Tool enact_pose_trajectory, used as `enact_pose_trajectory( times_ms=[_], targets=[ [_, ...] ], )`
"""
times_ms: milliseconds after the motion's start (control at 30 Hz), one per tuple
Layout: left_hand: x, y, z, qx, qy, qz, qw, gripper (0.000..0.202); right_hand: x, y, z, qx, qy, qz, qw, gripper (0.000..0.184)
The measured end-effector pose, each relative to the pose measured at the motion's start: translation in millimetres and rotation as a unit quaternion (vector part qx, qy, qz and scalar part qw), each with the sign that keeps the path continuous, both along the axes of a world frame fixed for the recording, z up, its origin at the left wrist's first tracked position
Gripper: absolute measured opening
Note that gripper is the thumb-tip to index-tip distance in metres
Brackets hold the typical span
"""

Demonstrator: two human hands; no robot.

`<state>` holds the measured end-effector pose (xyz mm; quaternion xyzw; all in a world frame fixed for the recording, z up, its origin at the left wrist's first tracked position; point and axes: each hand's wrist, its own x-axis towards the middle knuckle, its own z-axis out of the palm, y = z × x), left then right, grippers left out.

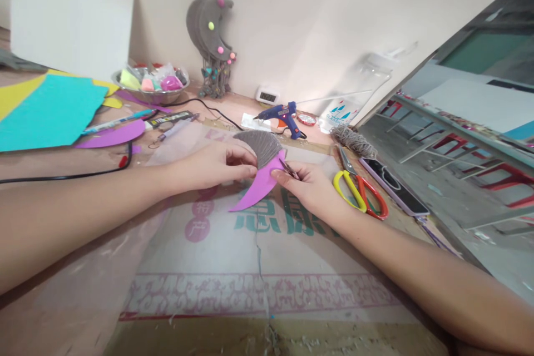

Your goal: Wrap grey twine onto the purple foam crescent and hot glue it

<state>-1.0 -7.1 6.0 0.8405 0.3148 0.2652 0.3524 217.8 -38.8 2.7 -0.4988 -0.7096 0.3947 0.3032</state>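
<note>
A purple foam crescent (262,184) is held over the table, its upper part wrapped in rows of grey yarn (262,147). My right hand (302,181) grips the crescent's right edge between thumb and fingers. A small dark metal tool (288,169) pokes out of that same hand; its kind is hard to make out. At the crescent's left edge, my left hand (233,162) is closed with fingertips pinched at the yarn. Below the crescent a loose grey strand (259,258) runs down toward the table's near side.
Right of my right hand lie scissors (362,192), a phone (394,186) and a yarn bundle (354,141). Behind stand a blue glue gun (287,118), a small clock (267,95) and a plastic jar (354,94). Foam sheets (54,111), pens and a metal bowl (152,94) are at left.
</note>
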Motion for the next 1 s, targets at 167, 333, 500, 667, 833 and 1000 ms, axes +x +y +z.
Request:
enact_pose_trajectory(
  times_ms=[167,333,500,667,833,1000],
  targets=[
    [0.0,-2.9,2.4,-0.073,0.008,0.022,0.997,0.028,-1.9,-3.4,1.3,0.032,-0.037,0.011,0.999,0.034],
    [1.0,-5.1,0.7,-0.105,0.007,0.043,0.994,0.026,-2.9,-4.3,2.8,0.037,-0.048,0.012,0.998,0.034],
    [0.8,-4.8,0.9,-0.071,0.014,0.038,0.997,0.027,-3.0,-5.0,2.6,0.041,-0.056,0.008,0.998,0.033],
    [0.1,-1.7,-1.8,-0.039,0.008,0.018,0.999,0.026,-2.3,-5.1,1.3,0.041,-0.061,0.007,0.997,0.031],
    [2.1,-2.2,-2.8,-0.089,-0.014,0.027,0.996,0.024,0.3,-0.9,-1.4,0.017,-0.02,0.019,0.999,0.035],
    [-2.2,-3.0,0.0,-0.09,-0.054,0.004,0.995,0.039,0.4,3.2,0.3,-0.03,0.032,0.069,0.997,0.039]
  ],
)
